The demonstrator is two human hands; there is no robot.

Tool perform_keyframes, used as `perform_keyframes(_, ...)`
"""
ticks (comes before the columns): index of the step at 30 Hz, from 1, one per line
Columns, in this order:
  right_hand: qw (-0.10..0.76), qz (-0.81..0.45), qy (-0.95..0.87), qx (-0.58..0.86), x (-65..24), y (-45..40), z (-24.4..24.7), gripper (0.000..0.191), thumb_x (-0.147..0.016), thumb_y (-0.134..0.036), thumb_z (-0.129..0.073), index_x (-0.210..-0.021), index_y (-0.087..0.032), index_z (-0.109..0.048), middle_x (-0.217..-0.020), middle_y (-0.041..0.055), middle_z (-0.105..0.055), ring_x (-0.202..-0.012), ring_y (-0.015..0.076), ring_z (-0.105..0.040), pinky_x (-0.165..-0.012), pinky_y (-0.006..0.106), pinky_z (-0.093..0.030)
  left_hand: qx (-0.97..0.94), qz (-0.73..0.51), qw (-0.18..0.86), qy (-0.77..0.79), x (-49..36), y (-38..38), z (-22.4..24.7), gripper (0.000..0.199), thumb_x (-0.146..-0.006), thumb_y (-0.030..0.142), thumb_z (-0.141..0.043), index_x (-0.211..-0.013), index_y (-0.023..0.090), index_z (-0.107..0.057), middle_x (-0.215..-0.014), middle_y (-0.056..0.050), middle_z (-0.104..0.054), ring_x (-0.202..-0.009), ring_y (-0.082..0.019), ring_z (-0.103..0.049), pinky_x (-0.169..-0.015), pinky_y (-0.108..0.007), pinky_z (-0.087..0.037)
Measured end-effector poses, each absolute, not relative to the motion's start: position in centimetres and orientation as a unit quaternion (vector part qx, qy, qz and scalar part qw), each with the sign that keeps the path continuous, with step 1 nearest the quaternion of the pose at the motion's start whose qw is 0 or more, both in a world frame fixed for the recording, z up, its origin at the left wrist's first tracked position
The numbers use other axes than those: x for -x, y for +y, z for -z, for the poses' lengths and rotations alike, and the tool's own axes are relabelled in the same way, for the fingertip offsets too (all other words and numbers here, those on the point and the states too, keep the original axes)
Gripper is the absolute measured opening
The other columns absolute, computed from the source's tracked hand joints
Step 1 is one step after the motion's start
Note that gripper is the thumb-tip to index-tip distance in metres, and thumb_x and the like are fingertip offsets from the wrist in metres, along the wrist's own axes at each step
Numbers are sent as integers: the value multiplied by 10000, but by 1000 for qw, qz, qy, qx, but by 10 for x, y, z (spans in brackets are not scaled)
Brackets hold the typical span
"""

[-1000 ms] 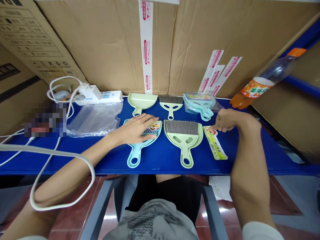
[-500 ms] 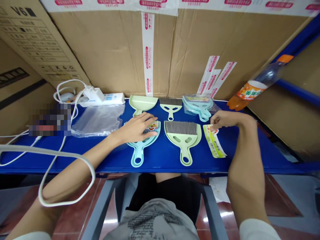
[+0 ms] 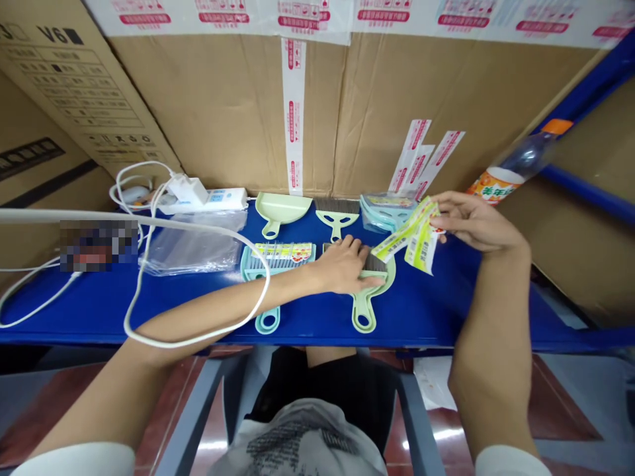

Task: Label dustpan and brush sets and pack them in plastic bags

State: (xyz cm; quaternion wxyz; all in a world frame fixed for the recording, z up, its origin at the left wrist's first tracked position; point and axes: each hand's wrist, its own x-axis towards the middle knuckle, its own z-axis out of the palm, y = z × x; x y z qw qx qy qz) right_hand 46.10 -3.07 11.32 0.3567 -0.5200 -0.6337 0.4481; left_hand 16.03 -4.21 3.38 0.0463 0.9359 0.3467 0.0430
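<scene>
With fingers loosely spread, rests left hand [image 3: 347, 266] on green brush set [image 3: 364, 309], beside blue brush set [image 3: 268, 321] on blue table [image 3: 313, 324]. Between closed fingers, grips yellow-green label paper [image 3: 421, 249] in right hand [image 3: 469, 221], nearer than bottle [image 3: 516, 165].

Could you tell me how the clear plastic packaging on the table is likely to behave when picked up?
The clear plastic packaging looks thin and creased, so it would probably sag and fold when lifted. Its glossy surface suggests it may slip. Lying flat, it seems unlikely to roll or tip.
</scene>
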Motion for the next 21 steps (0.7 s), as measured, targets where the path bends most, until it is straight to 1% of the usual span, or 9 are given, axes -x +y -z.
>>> perform_keyframes(3,225,-438,-657,570,-480,-32,-112,439,-804,-514,-891,-1054,-191,-730,-780,54,-704,-669,162,-615,-646,344,-462,-937,-33,34,346,-165,-48,-27,972,-1053,799,-363,-1571,-4,-540,-1459,-283,-599,-1362,-432,-522,-1121,-527,-464)
perform_keyframes(6,119,-433,-667,595,-501,-36,-111,432,-825,-587,-856,-900,-174,-758,-733,51,-660,-647,140,-558,-611,339,-395,-937,-37,38,345,-163,-47,-27,975,-1055,795,-357,-1587,-5,-525,-1479,-280,-586,-1376,-438,-509,-1130,-552,-468)
perform_keyframes(8,126,-422,-670,598,-510,-40,-112,457,-799,-618,-865,-853,-175,-766,-739,47,-642,-647,126,-501,-599,336,-351,-935,-31,46,351,-162,-45,-28,956,-1055,786,-369,-1592,10,-523,-1486,-276,-579,-1387,-444,-506,-1129,-566,-475)
perform_keyframes(11,214,-391,-665,599,-518,-45,-113,491,-770,-641,-881,-912,-180,-791,-776,66,-656,-661,133,-475,-589,338,-321,-929,-23,53,364,-161,-44,-31,918,-1043,771,-418,-1575,33,-539,-1494,-276,-573,-1396,-446,-511,-1130,-571,-478)
perform_keyframes(12,214,-391,-665,599,-518,-44,-112,501,-765,-650,-881,-910,-179,-791,-770,65,-650,-659,137,-473,-584,336,-321,-929,-22,53,366,-160,-43,-32,912,-1036,772,-434,-1564,37,-548,-1491,-275,-574,-1394,-444,-515,-1129,-566,-480)
perform_keyframes(16,90,-409,-671,611,-511,-23,-97,526,-682,-683,-891,-722,-188,-720,-652,20,-566,-620,140,-450,-557,314,-346,-933,-15,48,355,-157,-39,-36,900,-1000,795,-500,-1511,60,-595,-1448,-260,-603,-1398,-429,-519,-1166,-539,-455)
perform_keyframes(17,68,-413,-665,619,-509,-17,-92,518,-652,-671,-901,-706,-190,-717,-642,20,-570,-625,144,-464,-557,309,-359,-934,-12,46,354,-157,-38,-36,894,-996,795,-512,-1496,61,-607,-1441,-259,-608,-1402,-428,-516,-1174,-533,-448)
perform_keyframes(19,46,-409,-647,642,-504,-6,-85,484,-621,-624,-919,-758,-185,-769,-679,41,-628,-672,166,-525,-569,299,-387,-934,-6,44,354,-156,-36,-38,886,-997,788,-520,-1471,47,-625,-1435,-265,-608,-1398,-432,-520,-1167,-526,-453)
perform_keyframes(21,38,-389,-631,670,-503,-2,-82,487,-617,-589,-929,-853,-175,-829,-769,74,-701,-746,190,-578,-588,294,-414,-934,-1,46,356,-156,-34,-38,900,-994,787,-523,-1457,23,-630,-1443,-281,-600,-1382,-435,-532,-1147,-523,-465)
